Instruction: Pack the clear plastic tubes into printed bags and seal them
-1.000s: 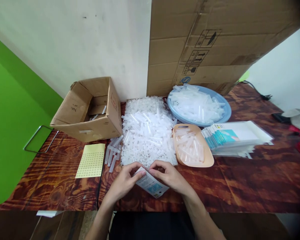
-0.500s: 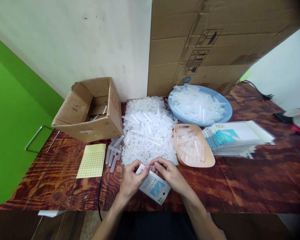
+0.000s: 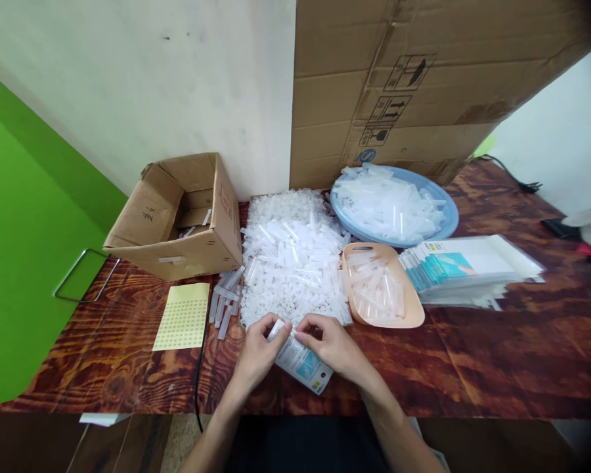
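Both hands meet over the front edge of the table on a small printed packaging bag (image 3: 303, 368), white with a teal picture. My left hand (image 3: 260, 349) pinches its upper left end between thumb and fingers. My right hand (image 3: 331, 343) is closed at the bag's upper right edge, thumb against the fingertips; whether a small piece is also in them is hidden. Just beyond the hands spreads a heap of translucent plastic tubes and small clear pieces (image 3: 295, 276). To its right sits a peach basket (image 3: 414, 318) holding more tubes.
An open cardboard box (image 3: 197, 253) stands at left, with a yellow sticker sheet (image 3: 181, 318) and loose tubes (image 3: 222, 309) before it. At right are a blue basin (image 3: 450, 213) of tubes and a stack of packaging bags (image 3: 477, 263). A large carton (image 3: 335, 85) rises behind.
My right fingers have shifted and now press onto the bag's upper edge. The bag is tilted slightly, and the right hand covers more of its picture.
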The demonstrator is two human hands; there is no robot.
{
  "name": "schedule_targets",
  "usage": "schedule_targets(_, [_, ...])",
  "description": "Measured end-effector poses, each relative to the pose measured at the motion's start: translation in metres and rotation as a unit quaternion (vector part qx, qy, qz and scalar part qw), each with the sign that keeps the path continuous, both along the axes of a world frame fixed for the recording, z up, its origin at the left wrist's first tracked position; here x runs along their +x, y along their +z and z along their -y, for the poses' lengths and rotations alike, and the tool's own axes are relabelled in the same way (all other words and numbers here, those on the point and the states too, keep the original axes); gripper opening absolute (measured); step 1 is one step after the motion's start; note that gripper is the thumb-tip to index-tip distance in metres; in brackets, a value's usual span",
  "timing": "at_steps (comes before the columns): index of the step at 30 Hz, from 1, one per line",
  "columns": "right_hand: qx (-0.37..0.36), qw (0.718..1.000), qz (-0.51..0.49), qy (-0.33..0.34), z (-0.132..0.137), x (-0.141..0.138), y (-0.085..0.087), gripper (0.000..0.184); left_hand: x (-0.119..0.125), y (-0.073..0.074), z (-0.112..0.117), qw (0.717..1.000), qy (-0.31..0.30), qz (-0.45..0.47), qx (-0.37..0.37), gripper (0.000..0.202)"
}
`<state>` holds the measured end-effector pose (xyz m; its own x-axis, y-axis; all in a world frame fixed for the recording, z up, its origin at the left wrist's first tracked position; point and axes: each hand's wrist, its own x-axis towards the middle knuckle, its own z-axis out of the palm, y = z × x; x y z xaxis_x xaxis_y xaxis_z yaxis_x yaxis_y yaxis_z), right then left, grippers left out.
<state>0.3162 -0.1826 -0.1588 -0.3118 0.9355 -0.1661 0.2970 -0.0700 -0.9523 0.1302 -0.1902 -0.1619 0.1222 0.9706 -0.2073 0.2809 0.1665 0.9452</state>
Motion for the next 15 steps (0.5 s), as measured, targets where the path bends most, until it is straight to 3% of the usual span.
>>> schedule_targets(9, [-0.090, 0.981, -0.169, 0.003, -0.008, 0.006, -0.008, 0.035, 0.000, 0.018, 0.005, 0.997, -0.072, -0.011, 0.027, 0.029])
schedule_targets(15, [-0.050, 0.986, -0.154, 0.030, -0.005, 0.008, -0.005, 0.033, -0.016, 0.022, 0.009, 0.990, -0.140, 0.030, -0.003, 0.024])
